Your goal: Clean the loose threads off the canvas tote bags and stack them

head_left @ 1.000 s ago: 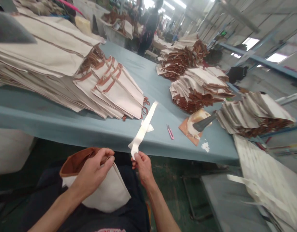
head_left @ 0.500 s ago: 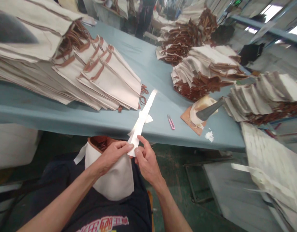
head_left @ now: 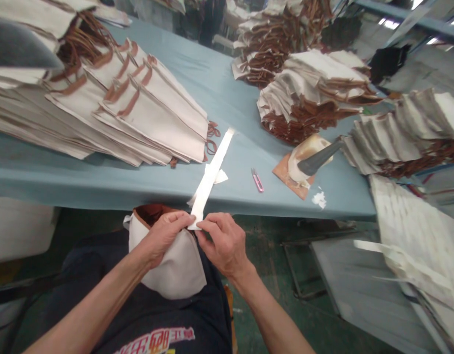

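Note:
A cream cloth bag (head_left: 175, 268) with a brown-lined mouth lies on my lap. My left hand (head_left: 164, 237) is closed at the bag's top edge and pinches the lower end of a long white strip (head_left: 211, 174). Facing it, my right hand (head_left: 223, 242) pinches the same end of the strip. The strip slants up and to the right over the edge of the blue table (head_left: 227, 108). A small white scrap sticks out from the strip's middle.
Piles of cream bags with brown straps (head_left: 112, 108) fill the table's left, and further heaps (head_left: 311, 93) stand at the back and right. A small pink snipper (head_left: 257, 179) and a brown board with a grey tool (head_left: 304, 164) lie near the table's front edge.
My left hand has moved from the bag's mouth to the strip's lower end, meeting the right hand. Both hands and the bag sit closer together, and the view has tilted down.

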Demonstrator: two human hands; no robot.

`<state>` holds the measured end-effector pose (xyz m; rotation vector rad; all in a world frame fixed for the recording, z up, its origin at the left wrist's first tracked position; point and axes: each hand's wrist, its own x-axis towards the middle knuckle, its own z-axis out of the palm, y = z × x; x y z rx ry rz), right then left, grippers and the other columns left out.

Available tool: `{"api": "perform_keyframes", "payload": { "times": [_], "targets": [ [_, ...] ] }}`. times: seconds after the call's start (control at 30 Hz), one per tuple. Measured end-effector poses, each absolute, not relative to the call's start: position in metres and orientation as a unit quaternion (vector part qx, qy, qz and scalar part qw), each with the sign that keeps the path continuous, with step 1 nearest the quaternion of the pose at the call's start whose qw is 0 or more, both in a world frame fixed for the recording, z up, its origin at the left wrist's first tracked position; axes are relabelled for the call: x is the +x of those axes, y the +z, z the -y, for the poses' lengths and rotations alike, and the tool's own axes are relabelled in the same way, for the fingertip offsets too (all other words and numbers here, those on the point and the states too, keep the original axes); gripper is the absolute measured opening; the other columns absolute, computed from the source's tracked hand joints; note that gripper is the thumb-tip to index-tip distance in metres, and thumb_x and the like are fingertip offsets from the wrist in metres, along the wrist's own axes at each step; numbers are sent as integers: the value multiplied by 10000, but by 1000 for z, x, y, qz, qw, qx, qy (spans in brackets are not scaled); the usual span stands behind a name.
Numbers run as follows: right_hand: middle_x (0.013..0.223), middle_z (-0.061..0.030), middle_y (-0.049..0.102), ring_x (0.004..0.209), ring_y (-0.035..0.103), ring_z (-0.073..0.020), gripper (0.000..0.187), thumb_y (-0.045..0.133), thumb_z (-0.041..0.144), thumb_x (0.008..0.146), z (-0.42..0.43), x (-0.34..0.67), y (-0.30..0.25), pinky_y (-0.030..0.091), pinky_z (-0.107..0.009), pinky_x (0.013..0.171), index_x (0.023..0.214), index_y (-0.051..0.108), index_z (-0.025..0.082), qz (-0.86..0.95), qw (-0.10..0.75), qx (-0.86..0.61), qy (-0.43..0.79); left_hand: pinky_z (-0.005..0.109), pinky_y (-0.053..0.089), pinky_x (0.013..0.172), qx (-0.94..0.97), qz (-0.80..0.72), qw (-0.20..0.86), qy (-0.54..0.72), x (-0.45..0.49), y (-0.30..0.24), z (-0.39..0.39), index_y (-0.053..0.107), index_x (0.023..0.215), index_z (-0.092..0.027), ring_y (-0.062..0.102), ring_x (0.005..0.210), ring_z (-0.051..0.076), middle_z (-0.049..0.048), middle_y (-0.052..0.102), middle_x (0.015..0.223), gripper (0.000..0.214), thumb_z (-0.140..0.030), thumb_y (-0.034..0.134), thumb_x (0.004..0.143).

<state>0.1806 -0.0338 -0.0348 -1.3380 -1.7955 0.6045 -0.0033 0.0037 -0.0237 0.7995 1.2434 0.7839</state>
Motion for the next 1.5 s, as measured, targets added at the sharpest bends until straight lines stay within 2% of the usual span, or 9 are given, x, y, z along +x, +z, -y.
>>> {"api": "perform_keyframes", "payload": {
  "times": [0.1, 0.3, 0.4, 0.47, 0.6, 0.77, 0.97, 1.2, 1.5],
  "targets": [
    [885, -70, 759, 853, 678, -224, 226, 687, 348, 1053, 28, 177, -32, 572, -346, 845, 857, 740, 250, 669, 414, -544, 293, 278, 447, 644, 339, -552, 678, 347, -2, -21, -4, 722, 656, -202, 576, 653, 179, -15, 682, 646, 465, -601, 951, 585],
    [777, -24, 734, 616, 591, -152, 379, 528, 432, 1112, 23, 173, -41, 509, -262, 579, 891, 726, 197, 578, 429, -566, 402, 268, 392, 623, 324, -559, 683, 341, -4, -22, -3, 660, 633, -208, 509, 617, 151, -29, 641, 623, 569, -687, 961, 567],
    [853, -44, 763, 679, 640, -170, 302, 563, 426, 1086, 24, 172, -41, 562, -286, 643, 967, 728, 203, 571, 445, -569, 390, 276, 406, 629, 320, -558, 685, 342, -4, -23, -4, 649, 633, -215, 527, 628, 164, -26, 645, 627, 574, -689, 965, 564],
    [1014, -81, 802, 847, 710, -213, 215, 685, 398, 991, 26, 173, -39, 618, -338, 784, 1082, 750, 215, 588, 459, -562, 357, 282, 421, 631, 318, -558, 686, 344, -4, -23, -4, 666, 647, -214, 544, 634, 173, -18, 661, 640, 562, -691, 955, 571],
    [1202, -129, 808, 1144, 732, -294, 279, 759, 304, 879, 26, 179, -34, 616, -446, 1035, 1151, 788, 253, 675, 448, -523, 265, 283, 424, 624, 318, -554, 685, 351, -4, -24, -5, 717, 690, -206, 547, 626, 172, -13, 681, 666, 535, -680, 941, 583],
    [986, -96, 804, 937, 698, -258, 80, 774, 343, 965, 22, 173, -32, 589, -399, 944, 931, 792, 273, 678, 419, -529, 290, 272, 397, 593, 332, -547, 678, 362, -4, -27, -5, 688, 663, -210, 528, 612, 160, -36, 629, 629, 545, -693, 936, 619],
    [788, -29, 744, 700, 632, -178, 301, 643, 424, 1043, 22, 162, -31, 533, -307, 697, 848, 746, 218, 572, 425, -558, 425, 275, 452, 624, 351, -534, 674, 370, -6, -28, -3, 749, 695, -188, 577, 643, 172, 1, 706, 672, 632, -783, 950, 634],
    [725, -20, 690, 601, 577, -140, 422, 672, 603, 952, 15, 160, -39, 498, -257, 568, 827, 709, 201, 456, 436, -562, 536, 285, 489, 632, 367, -524, 675, 368, -5, -28, -3, 747, 720, -186, 611, 645, 190, 33, 741, 681, 755, -915, 911, 620],
    [685, 50, 573, 649, 505, -136, 469, 727, 665, 954, -8, 179, -25, 450, -265, 613, 825, 643, 222, 444, 511, -598, 429, 264, 393, 545, 466, -558, 600, 335, -14, -34, -5, 615, 719, -230, 485, 546, 154, -37, 579, 599, 749, -975, 662, 781]
  ]
}}
